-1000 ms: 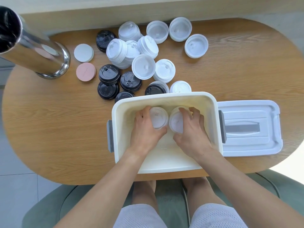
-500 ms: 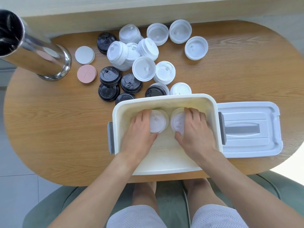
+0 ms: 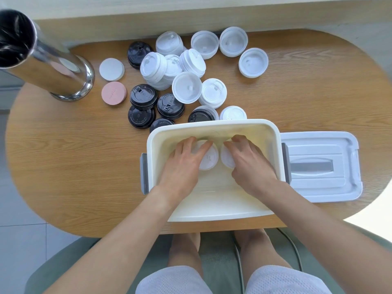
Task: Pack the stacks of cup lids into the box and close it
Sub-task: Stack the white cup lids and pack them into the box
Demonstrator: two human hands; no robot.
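Both hands are lowered palm-down inside the box: left hand and right hand are each clamped on a white lid stack.

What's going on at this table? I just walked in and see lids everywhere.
A person is packing cup lids into a white box. Both hands are inside it: the left hand is on one white lid stack and the right hand on another, side by side near the far wall. Many black stacks and white stacks are on the wooden table beyond the box. The box's cover lies off to the right, so the box is open.
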